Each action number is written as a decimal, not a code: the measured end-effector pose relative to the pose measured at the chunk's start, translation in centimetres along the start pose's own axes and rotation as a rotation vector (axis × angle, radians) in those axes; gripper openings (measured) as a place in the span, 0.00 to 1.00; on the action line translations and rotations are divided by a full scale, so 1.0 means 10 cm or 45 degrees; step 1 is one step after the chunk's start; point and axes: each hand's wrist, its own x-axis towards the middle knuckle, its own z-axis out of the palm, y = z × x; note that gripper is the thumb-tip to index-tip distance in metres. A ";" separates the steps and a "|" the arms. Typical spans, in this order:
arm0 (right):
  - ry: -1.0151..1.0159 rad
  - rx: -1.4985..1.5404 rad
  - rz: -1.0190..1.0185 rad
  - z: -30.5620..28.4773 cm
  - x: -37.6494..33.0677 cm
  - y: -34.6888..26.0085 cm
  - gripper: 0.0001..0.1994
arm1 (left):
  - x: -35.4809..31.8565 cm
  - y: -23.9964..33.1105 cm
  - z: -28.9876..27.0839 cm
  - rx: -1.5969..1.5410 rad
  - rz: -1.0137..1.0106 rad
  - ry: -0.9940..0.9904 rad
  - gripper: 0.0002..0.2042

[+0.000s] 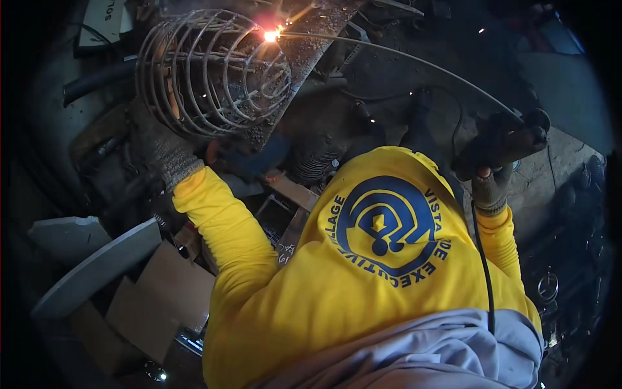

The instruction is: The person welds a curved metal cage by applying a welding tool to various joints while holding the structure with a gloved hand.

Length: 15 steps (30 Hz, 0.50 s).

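A round cage of bent metal rods (194, 71) rests against a rough, crusted metal plate (310, 61) at the upper left. My left hand (155, 139), in a grey knit glove, grips the cage's near left side; its fingers are partly hidden behind the bars and in shadow. At far right, my gloved right hand (490, 185) is closed around a dark welding electrode holder (502, 144). From the holder a long, thin welding rod (414, 55) arcs leftward to the cage's upper right rim. A bright orange-white glow with sparks (272, 35) burns at its tip.
A black cable (483, 266) runs from the holder down over my yellow sleeve and body. Cardboard pieces (159, 292) and pale curved boards (97, 266) lie at lower left. A dark tube (97, 83) sticks out left of the cage. Coiled wire (314, 159) sits below the plate.
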 end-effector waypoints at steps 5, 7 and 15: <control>0.032 0.066 0.060 -0.02 -0.04 -0.01 0.37 | 0.05 0.06 -0.05 -0.141 -0.069 0.015 0.26; 0.057 0.164 0.117 0.00 -0.05 -0.03 0.37 | 0.04 0.14 -0.11 -0.219 -0.120 -0.025 0.24; 0.053 0.086 0.112 -0.02 -0.06 -0.02 0.37 | 0.06 0.14 -0.04 -1.085 -0.659 -0.062 0.16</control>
